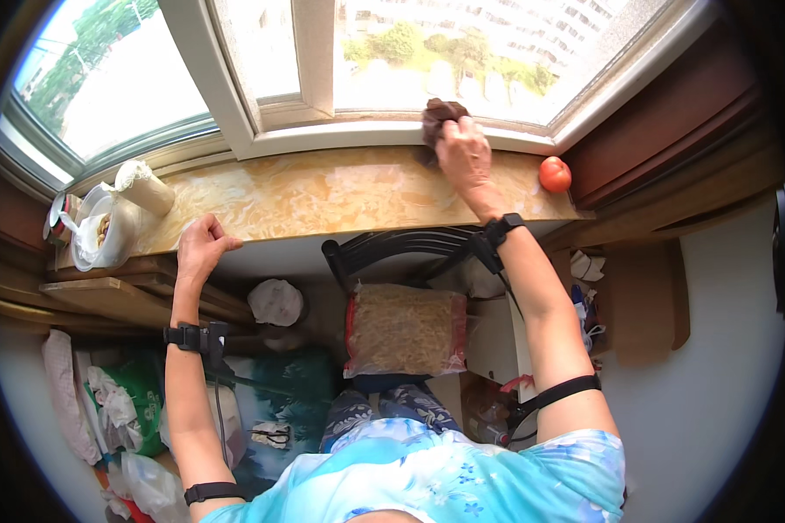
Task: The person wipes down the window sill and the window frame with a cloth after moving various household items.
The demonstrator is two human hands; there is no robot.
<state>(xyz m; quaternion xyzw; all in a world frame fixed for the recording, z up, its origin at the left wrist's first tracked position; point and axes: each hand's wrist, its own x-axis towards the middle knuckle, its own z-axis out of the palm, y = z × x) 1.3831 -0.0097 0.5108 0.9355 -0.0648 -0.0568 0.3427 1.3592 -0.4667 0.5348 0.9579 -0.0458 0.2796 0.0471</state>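
Observation:
My right hand (pixel 464 153) grips a crumpled dark brown cloth (pixel 442 121) against the lower rail of the white window frame (pixel 366 134). Below the frame runs a yellow marbled windowsill (pixel 288 193). A red tomato (pixel 555 174) sits on the sill to the right of that hand. My left hand (pixel 203 245) is at the sill's front edge on the left, fingers curled; whether anything is inside them cannot be told. Left of it on the sill stand a beige cylindrical container (pixel 145 189) and a clear plastic tub (pixel 101 232) with a white bag and nuts in it.
Below the sill, a black chair back (pixel 399 252) rises behind a large clear bag of dried food (pixel 405 330). Wooden boards (pixel 104 294) lean at the left. A cardboard box (pixel 644 301) stands at the right, and bags (pixel 127 408) fill the lower left.

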